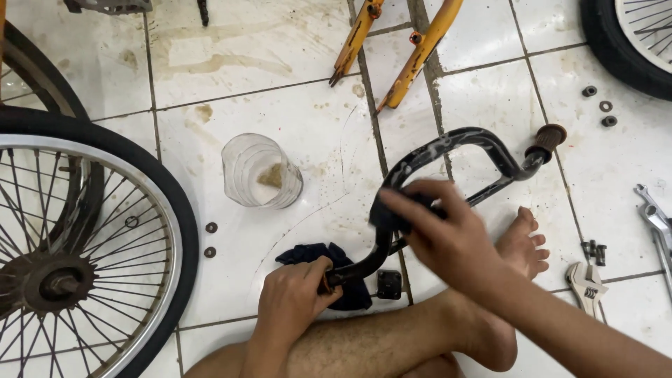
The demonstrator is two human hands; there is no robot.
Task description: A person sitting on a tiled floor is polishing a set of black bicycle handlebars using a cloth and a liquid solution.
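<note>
A black bicycle handlebar (458,140) with a brown grip at its far end is held over the tiled floor. My left hand (294,294) grips its near end. My right hand (441,234) presses a dark cloth (386,213) against the bar's bend. Another dark rag (329,255) lies on the floor under the bar, beside a small black block (389,283). My bare leg and foot (521,245) rest below the hands.
A spoked bicycle wheel (77,238) fills the left. A clear plastic cup (259,171) stands mid-floor, with two washers (210,239) near it. A yellow fork (413,56) lies at the top; another tyre (623,42) top right. Wrenches (586,283), bolts and nuts (600,105) lie right.
</note>
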